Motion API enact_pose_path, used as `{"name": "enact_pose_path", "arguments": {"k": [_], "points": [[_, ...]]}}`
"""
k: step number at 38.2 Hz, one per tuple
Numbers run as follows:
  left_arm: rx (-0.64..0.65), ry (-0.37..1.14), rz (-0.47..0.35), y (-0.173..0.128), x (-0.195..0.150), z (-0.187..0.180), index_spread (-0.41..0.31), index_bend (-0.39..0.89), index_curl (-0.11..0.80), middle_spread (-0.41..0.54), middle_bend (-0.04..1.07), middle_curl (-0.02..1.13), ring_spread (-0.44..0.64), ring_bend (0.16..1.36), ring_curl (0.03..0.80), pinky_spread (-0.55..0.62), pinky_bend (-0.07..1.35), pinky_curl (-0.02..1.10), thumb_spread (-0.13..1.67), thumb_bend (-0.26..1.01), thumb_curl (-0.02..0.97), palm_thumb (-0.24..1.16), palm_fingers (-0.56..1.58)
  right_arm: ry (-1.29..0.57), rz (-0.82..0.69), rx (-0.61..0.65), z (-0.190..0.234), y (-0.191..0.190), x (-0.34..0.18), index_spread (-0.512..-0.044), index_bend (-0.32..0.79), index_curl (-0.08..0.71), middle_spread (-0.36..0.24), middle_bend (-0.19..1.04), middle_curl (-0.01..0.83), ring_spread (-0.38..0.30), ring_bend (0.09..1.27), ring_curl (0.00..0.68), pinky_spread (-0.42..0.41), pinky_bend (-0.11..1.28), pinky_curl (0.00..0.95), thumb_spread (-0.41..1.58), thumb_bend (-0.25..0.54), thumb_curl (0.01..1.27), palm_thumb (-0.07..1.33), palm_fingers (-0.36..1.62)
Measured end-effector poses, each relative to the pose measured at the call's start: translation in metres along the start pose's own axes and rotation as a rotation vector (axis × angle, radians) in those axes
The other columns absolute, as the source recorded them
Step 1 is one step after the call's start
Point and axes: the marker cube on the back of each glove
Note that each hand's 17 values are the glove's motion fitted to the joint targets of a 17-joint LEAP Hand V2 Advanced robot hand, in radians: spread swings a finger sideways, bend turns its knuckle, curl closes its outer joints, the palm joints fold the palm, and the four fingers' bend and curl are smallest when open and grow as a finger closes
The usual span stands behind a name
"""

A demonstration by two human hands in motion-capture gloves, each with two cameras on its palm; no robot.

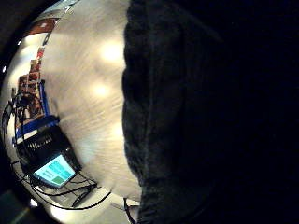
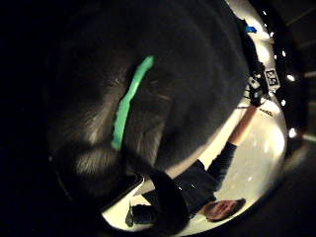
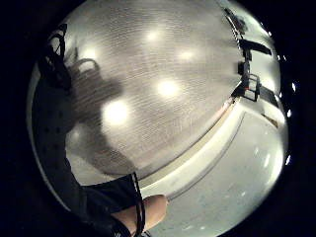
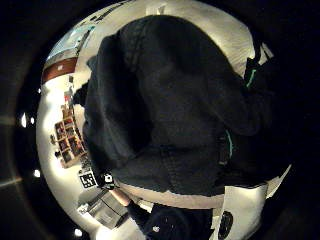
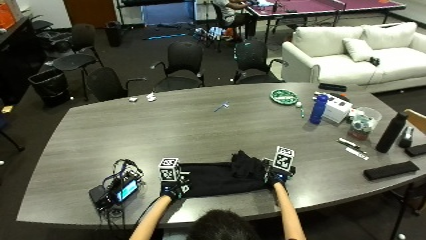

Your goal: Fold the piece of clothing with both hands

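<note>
A black garment [image 5: 216, 179] lies in a wide strip on the grey table [image 5: 200, 125], close to the front edge. My left hand [image 5: 172, 189] grips its left end; dark cloth [image 1: 187, 116] fills much of both left palm views, and a green stripe [image 2: 129, 101] runs along it. My right hand [image 5: 278, 176] holds the right end, where the cloth is bunched into a raised heap [image 5: 247, 165]. The right thumb side view shows the garment [image 4: 170, 110] spread between the hands. In the right little finger side view, cloth [image 3: 54, 138] hangs at the edge over bare table [image 3: 168, 89].
A small device with a lit screen [image 5: 118, 190] and cables sits just left of my left hand, also in the palm view as a teal screen [image 1: 55, 170]. Far right stand a blue bottle [image 5: 319, 109], a white box [image 5: 338, 110], a black bottle [image 5: 391, 131] and a black case [image 5: 391, 170].
</note>
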Motion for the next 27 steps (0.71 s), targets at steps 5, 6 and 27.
{"name": "enact_pose_path", "arguments": {"k": [5,6,27], "points": [[-0.045,0.073,-0.064,0.003,0.005,-0.009,-0.086,0.20,0.403,0.179,0.17,0.25,0.46,0.46,0.320,0.43,0.31,0.35,1.29,0.03,0.282,0.09,0.08,-0.077,0.076,0.019,-0.008,-0.011,0.025,-0.242,0.18,0.233,-0.156,0.32,0.490,-0.232,0.64,0.456,-0.328,0.70,0.382,1.00,0.032,0.50,0.89,1.21],[-0.052,0.079,-0.084,0.004,0.003,-0.012,-0.085,0.18,0.398,0.170,0.17,0.25,0.45,0.48,0.321,0.42,0.32,0.35,1.30,0.03,0.284,0.10,0.11,-0.090,0.085,0.029,-0.012,-0.013,0.030,-0.244,0.17,0.240,-0.159,0.32,0.491,-0.234,0.64,0.456,-0.330,0.70,0.382,0.98,0.024,0.51,0.90,1.21],[0.360,0.224,-0.022,0.025,-0.086,-0.120,-0.059,0.16,0.370,0.116,0.17,0.28,0.32,0.54,0.329,0.24,0.37,0.37,1.36,0.03,0.278,0.22,0.26,-0.004,-0.171,0.427,-0.168,0.088,-0.142,-0.251,0.16,0.333,-0.170,0.30,0.531,-0.219,0.59,0.470,-0.296,0.61,0.399,0.65,-0.029,0.61,0.98,1.18]]}}
